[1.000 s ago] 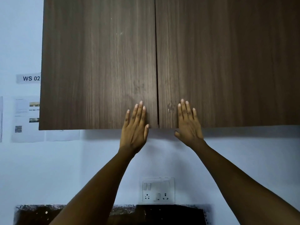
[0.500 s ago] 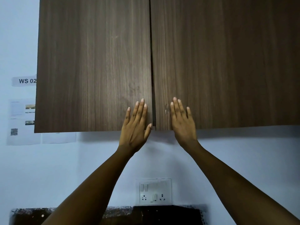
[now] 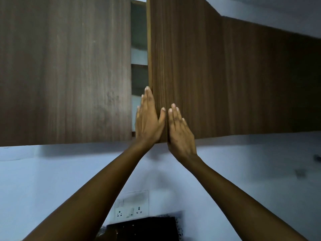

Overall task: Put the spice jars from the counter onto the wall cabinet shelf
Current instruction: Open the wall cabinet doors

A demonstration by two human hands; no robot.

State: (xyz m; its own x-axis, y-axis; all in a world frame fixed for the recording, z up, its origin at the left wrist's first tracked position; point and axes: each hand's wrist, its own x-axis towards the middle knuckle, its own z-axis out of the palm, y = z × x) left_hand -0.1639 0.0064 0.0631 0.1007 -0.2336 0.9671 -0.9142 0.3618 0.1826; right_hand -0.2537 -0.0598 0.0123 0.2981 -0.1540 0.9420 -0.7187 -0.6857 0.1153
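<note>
Left hand (image 3: 149,119) reaches up in the head view, the only one given. Its fingers are straight and close together along the free edge of the right cabinet door (image 3: 225,75), and its thumb is laid on the door's front. Whether the fingertips hook behind the edge I cannot tell. Right hand (image 3: 180,131) lies flat on the same door just beside it, fingers straight, gripping nothing. That door stands ajar, the left cabinet door (image 3: 66,70) looks closed, and in the gap between them shows what looks like a pale shelf (image 3: 139,56). No spice jars are in sight; presumably they sit on the dark surface (image 3: 144,228) low in frame, below the wall socket (image 3: 132,206), where only a strip shows. The step in hand looks like opening up, so no jar is placed yet. To do it well, draw the door by its free edge with the left hand, lift the flat right hand away so it does not press against the swing, and open it wide enough for a jar to pass
</note>
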